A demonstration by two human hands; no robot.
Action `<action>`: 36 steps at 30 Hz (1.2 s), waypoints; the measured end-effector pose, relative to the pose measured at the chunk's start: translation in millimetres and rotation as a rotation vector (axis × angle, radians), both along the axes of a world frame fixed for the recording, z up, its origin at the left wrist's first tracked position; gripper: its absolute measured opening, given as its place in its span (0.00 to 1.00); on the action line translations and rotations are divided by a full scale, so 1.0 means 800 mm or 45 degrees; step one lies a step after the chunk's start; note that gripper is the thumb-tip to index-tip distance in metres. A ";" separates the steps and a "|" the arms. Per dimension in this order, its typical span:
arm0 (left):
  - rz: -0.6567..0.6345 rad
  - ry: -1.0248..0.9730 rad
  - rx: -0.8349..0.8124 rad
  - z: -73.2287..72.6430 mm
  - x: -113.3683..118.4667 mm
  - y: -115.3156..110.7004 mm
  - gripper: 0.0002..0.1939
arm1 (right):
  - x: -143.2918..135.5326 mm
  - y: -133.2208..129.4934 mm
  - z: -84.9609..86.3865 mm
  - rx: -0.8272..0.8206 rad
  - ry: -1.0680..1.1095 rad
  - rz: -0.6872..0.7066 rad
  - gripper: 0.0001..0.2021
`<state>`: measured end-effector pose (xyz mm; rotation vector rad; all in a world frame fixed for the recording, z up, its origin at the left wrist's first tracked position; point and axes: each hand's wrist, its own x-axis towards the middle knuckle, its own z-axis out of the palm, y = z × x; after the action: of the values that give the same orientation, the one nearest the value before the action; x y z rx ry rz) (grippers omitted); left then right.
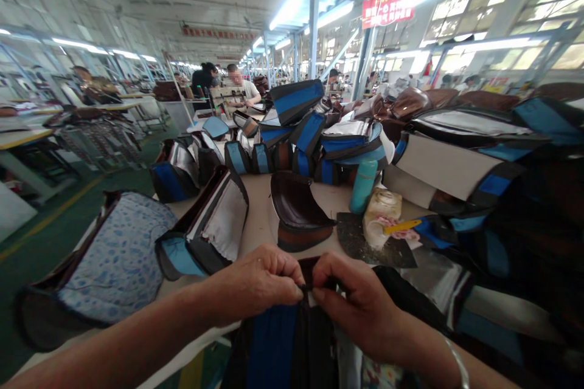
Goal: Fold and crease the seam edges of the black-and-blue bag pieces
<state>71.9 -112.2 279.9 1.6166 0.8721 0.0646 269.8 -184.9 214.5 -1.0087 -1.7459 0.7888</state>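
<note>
Low in the middle of the head view is a black bag piece with a blue stripe (272, 349), its top edge between my two hands. My left hand (267, 276) pinches that edge, thumb against curled fingers. Close beside it, my right hand (351, 292) pinches the same edge, with a small whitish bit showing at the thumb. The fingertips nearly meet. Just beyond my hands, a curved dark brown bag piece (301, 209) lies on the tan table (258, 194).
A teal bottle (364, 185) and a stained glue container (383, 206) with a yellow-handled tool (402, 227) stand at the right. Bag pieces (214, 219) lie left, with a patterned one (118, 255) at the edge. More bags (296, 103) are piled behind. People (244, 91) work further back.
</note>
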 end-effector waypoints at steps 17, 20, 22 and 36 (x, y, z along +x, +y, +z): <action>-0.014 -0.071 -0.053 0.001 0.003 -0.006 0.08 | 0.010 0.014 0.012 0.076 -0.545 -0.047 0.05; -0.012 -0.066 -0.046 0.002 -0.001 -0.005 0.07 | 0.018 0.016 0.012 -0.024 -0.304 0.005 0.07; 0.010 -0.056 -0.042 0.002 -0.002 -0.003 0.07 | 0.019 0.008 0.013 0.135 -0.286 0.051 0.07; 0.010 -0.012 0.026 0.004 0.006 -0.008 0.05 | -0.015 -0.011 -0.014 0.680 -0.737 -0.197 0.12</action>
<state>76.5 -118.5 282.7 1.6304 0.8728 0.0869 258.1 -193.6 203.2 -1.0330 -2.1637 -0.1038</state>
